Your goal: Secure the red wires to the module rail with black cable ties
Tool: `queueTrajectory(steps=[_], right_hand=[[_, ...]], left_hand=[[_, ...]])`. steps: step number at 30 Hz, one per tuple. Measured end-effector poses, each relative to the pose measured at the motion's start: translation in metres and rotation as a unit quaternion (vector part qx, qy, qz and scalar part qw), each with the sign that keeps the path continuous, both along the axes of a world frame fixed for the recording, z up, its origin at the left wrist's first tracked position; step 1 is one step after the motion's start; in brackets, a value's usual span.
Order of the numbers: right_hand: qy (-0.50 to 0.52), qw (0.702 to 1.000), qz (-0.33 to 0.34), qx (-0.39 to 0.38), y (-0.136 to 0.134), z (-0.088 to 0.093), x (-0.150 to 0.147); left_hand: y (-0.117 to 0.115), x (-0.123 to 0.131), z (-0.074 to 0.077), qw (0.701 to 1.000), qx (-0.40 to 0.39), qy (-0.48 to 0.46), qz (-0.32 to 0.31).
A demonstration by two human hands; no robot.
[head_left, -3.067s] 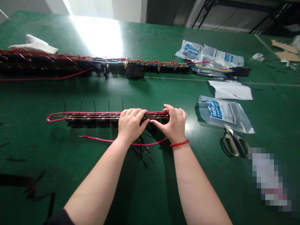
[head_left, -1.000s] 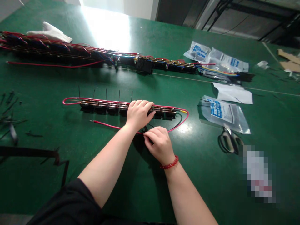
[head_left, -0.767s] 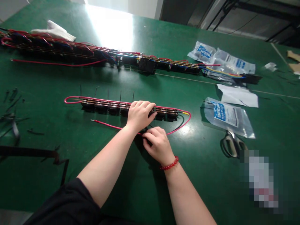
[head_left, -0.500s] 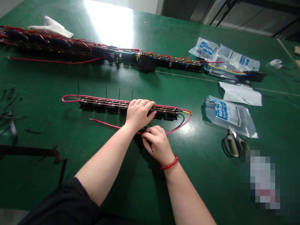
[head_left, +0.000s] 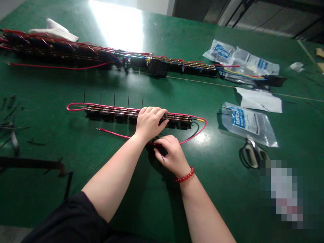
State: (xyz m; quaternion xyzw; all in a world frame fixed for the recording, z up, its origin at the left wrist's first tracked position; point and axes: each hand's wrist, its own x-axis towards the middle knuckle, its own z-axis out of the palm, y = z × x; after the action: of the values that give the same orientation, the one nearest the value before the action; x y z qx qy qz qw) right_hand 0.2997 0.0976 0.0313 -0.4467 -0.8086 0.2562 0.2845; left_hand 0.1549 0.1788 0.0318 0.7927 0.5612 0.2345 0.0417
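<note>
My left hand [head_left: 150,123] lies curled over a row of black relay-like blocks [head_left: 101,114] joined by brass strips, covering the row's middle. A red wire [head_left: 118,134] loops around the row's left end and along its front and back. My right hand [head_left: 170,151] sits just in front of the row, its fingers pinched on thin black wires where they meet the red wire. Several black wires [head_left: 128,101] stick up behind the row. A black wire [head_left: 195,130] curves out at the right end. The pinched point is partly hidden by my fingers.
A long wired harness [head_left: 162,66] lies across the green mat [head_left: 43,195] at the back. Plastic bags [head_left: 244,122] with blue labels, white paper [head_left: 259,100] and scissors [head_left: 253,154] lie to the right. Black wire offcuts [head_left: 10,126] lie at the left.
My right hand has left the row and moved down to the wires in front of it. The red wire now curves around the row's right end. The view has shifted slightly.
</note>
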Motion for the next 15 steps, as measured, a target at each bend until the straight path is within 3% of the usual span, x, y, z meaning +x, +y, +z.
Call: queueTrajectory(steps=[5, 15], right_hand=[[0.031, 0.999, -0.023, 0.005, 0.0000, -0.0007, -0.0005], [-0.001, 1.000, -0.027, 0.013, -0.0013, 0.0007, 0.0006]], left_hand=[[0.0000, -0.0005, 0.0006, 1.000, 0.003, 0.004, 0.000], [0.0004, -0.0008, -0.0010, 1.000, 0.011, 0.002, 0.000]])
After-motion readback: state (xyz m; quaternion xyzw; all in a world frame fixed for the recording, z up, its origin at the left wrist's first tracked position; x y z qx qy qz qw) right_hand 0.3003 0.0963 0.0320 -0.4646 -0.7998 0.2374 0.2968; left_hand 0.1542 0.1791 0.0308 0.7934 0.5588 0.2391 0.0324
